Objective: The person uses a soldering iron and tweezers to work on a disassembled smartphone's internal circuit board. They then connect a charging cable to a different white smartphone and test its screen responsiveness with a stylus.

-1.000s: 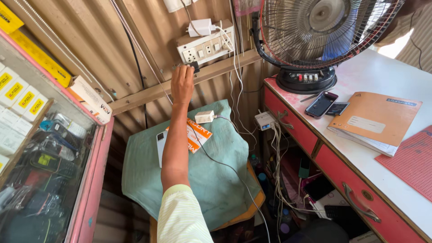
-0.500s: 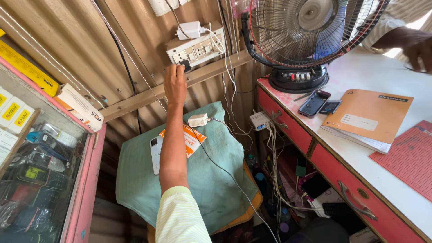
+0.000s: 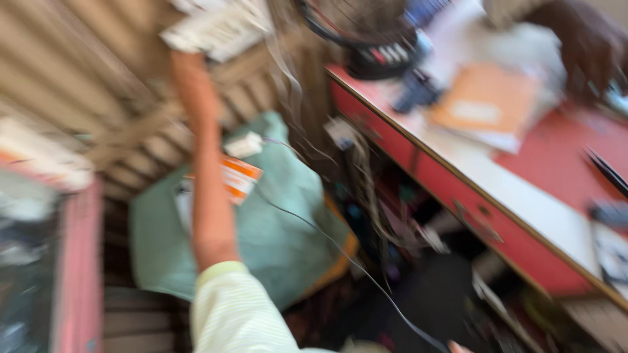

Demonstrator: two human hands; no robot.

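The socket board (image 3: 219,29) sits high on the corrugated wall (image 3: 72,85), white and blurred, with cables (image 3: 288,72) trailing down from it. The left hand (image 3: 185,60) reaches up to its lower edge; the blur hides the fingers, so I cannot tell whether they are open, closed or pinching a plug. The board looks like rigid plastic fixed in place, so it should take a firm push, while its cables are light and limp and likely best held at the plug body. Below the arm lies a green cloth (image 3: 275,222) bearing a small white adapter (image 3: 243,144) and an orange-and-white packet (image 3: 237,178). A thin dark wire (image 3: 340,252) runs across the cloth toward the bottom edge, where only a fingertip of the right hand (image 3: 458,346) shows, its grip not visible. To the right stands a red desk (image 3: 497,216) with a fan base (image 3: 379,55) and an orange envelope (image 3: 487,101); another person's hand (image 3: 589,46) rests at its far end.
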